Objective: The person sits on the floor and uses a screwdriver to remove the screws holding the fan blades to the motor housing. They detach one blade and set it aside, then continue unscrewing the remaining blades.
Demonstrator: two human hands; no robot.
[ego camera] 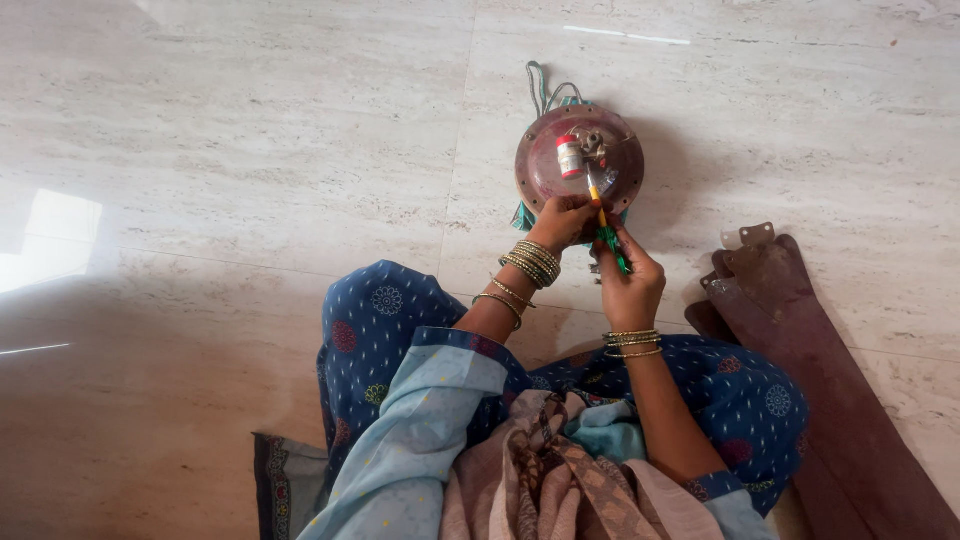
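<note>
A round, reddish-brown fan motor housing (545,165) lies on the marble floor in front of my knees, with a small white and red cylinder (569,156) and metal parts on top. My left hand (562,222) rests on the housing's near rim. My right hand (630,285) grips a screwdriver (605,228) with a green handle and a yellow shaft. Its tip points into the middle of the housing. Both wrists carry several bangles.
Brown fan blades (800,330) with metal brackets lie stacked on the floor to the right. A grey-green cord (540,85) loops out behind the housing. My blue patterned clothing (385,320) covers my folded legs. Pale marble floor (250,150) spreads to the left and beyond.
</note>
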